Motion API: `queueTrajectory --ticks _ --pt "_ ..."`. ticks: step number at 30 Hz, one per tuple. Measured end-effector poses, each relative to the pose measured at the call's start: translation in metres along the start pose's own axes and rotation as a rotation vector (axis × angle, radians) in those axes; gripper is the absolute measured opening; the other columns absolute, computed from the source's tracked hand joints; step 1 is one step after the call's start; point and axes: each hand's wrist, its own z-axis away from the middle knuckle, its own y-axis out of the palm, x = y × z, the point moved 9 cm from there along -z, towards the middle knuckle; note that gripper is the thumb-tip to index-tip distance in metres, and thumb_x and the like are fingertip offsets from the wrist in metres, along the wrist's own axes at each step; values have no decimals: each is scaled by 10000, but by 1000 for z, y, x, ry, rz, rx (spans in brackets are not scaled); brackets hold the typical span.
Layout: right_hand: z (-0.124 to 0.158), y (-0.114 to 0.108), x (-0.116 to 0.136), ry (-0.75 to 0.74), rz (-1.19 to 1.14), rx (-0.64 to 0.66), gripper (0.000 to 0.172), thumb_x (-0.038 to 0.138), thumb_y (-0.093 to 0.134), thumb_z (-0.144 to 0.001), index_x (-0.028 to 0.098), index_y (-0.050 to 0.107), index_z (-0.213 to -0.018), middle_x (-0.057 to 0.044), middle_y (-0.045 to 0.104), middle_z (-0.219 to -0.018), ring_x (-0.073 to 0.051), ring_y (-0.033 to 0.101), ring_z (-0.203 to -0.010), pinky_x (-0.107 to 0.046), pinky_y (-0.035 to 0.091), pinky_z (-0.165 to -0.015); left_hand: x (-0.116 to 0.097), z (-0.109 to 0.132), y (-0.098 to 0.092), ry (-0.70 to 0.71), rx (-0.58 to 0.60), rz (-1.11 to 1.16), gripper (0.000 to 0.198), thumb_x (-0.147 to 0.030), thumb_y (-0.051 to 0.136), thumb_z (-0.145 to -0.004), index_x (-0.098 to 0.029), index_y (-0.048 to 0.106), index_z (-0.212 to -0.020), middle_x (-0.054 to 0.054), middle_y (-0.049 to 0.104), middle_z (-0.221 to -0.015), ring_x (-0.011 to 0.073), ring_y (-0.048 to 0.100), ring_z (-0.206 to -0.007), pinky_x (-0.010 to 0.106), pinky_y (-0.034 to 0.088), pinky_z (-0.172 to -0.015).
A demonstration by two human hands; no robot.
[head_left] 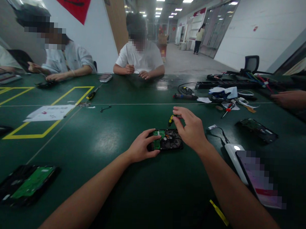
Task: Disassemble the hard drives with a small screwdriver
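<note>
Screwdriver (pixel 170 120) pinched in right hand (pixel 191 129), grip just above hard drive (pixel 172 145); drive lies flat on counter (pixel 122 115), long axis left-to-right; left hand (pixel 143 146) nearer, clasping its left end.

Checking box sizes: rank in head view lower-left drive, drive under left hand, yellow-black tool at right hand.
1. Lower-left drive
2. Middle drive
3. Yellow-black tool
Nearness likely enlarges the first.
</note>
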Motion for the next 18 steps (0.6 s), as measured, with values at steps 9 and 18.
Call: queueTrajectory --ticks 9,18 --pt "-1 -4 4 2 31 -20 75 284 612 -972 246 653 -1022 -69 702 -1029 -252 663 -1024 -438 544 -912 -2 0 -2 3 0 4 636 -415 765 -812 -291 575 -1407 126 402 -1563 354 448 -1405 571 428 -1125" --pt "2 1 -1 13 23 -38 112 287 635 -961 238 648 -1061 -73 702 -1039 -250 673 -1004 -435 563 -891 -2 0 -1 15 -4 -4 633 -434 755 -822 -276 576 -1407 133 400 -1560 347 448 -1405 549 423 -1136"
